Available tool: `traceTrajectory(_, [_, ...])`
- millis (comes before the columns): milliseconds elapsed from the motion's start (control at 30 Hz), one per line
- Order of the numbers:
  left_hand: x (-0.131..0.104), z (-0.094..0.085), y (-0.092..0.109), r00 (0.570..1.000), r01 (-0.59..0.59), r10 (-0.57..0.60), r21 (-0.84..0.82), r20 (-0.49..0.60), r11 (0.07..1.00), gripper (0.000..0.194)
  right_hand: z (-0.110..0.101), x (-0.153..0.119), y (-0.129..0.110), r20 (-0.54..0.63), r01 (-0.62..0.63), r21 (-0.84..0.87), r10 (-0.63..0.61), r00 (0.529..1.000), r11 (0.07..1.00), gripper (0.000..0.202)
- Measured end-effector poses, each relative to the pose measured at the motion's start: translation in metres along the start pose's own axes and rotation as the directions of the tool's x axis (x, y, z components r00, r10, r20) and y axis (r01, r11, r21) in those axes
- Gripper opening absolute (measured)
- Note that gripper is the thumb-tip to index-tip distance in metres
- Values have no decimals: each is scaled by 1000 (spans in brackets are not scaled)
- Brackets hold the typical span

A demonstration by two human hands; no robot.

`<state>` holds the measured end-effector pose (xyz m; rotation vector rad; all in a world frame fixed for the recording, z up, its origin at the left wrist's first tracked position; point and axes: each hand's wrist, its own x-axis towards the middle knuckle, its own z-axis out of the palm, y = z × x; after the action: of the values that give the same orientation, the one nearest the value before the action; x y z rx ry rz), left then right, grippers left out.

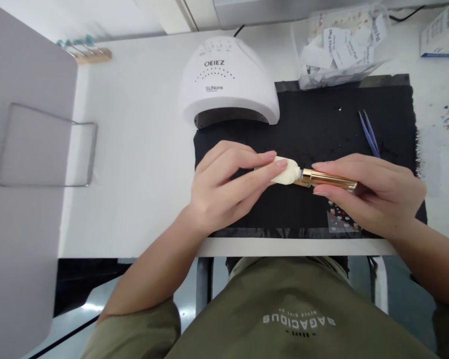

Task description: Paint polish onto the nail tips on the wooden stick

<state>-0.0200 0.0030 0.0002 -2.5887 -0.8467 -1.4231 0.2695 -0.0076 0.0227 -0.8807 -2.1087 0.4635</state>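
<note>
My left hand point(228, 182) is closed on a small cream nail polish bottle point(291, 172), held lying sideways above the black mat point(295, 212). From the other side, the thumb and fingers of my right hand point(381, 189) pinch its ribbed gold cap point(329, 179). A greyish neck shows between bottle and cap; whether the cap is loose or screwed down I cannot tell. Another gold piece point(303, 183) shows just beneath the neck, mostly hidden. Blue tweezers point(369, 133) lie on the mat beyond my right hand.
A white nail lamp point(230, 82) stands behind my left hand. Farther right is a clear bin point(318, 80) with alcohol pad packets. A patterned sticker sheet point(342, 219) lies partly under my right hand. On the left rise a grey panel point(33, 75) and a wire frame point(93, 154).
</note>
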Motion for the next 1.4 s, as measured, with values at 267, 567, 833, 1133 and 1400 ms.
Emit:
traceTrajectory(267, [1, 2, 4, 1000, 6, -6, 24, -23, 1000, 27, 0, 2, 1, -28, 32, 7, -32, 999, 999, 14])
traceTrajectory(567, [2, 2, 9, 1000, 22, -21, 40, -8, 999, 34, 3, -1, 0, -54, 20, 29, -19, 998, 999, 26])
traceTrajectory(833, [0, 2, 9, 999, 21, -20, -15, 26, 1000, 50, -1, 0, -2, -12, -70, -16, 69, 998, 997, 3])
traceTrajectory(1133, [2, 0, 9, 1000, 3, -3, -28, 16, 1000, 30, -2, 0, -1, 18, -118, -16, 118, 993, 993, 12])
traceTrajectory(1400, [1, -3, 3, 998, 55, -54, 39, -32, 998, 37, -2, 0, 0, -115, -161, 41, 165, 980, 986, 12])
